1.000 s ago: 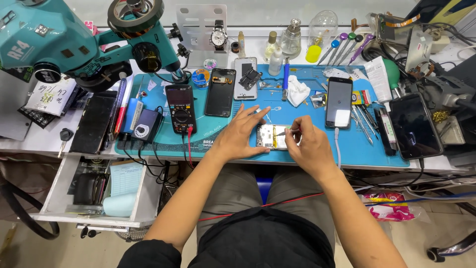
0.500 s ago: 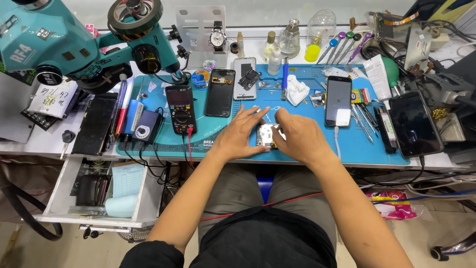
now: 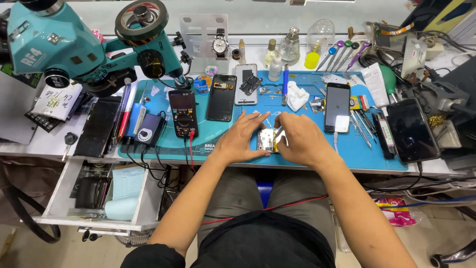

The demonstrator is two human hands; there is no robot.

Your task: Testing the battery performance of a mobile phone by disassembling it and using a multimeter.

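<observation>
Dark screens around the hands

Beyond the left hand [image 3: 243, 139]: a black meter [image 3: 183, 113] and dark phone [image 3: 221, 98]. Right of the right hand [image 3: 300, 140]: a lit-edged phone [image 3: 337, 106], then a black tablet [image 3: 412, 130].

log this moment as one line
left hand: on opened phone | right hand: on phone | surface: blue mat

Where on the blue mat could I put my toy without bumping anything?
Bare blue mat shows at the front right corner, between the right hand and the big dark phone. The back of the mat, around the opened phones and white cloth, is crowded.
</observation>
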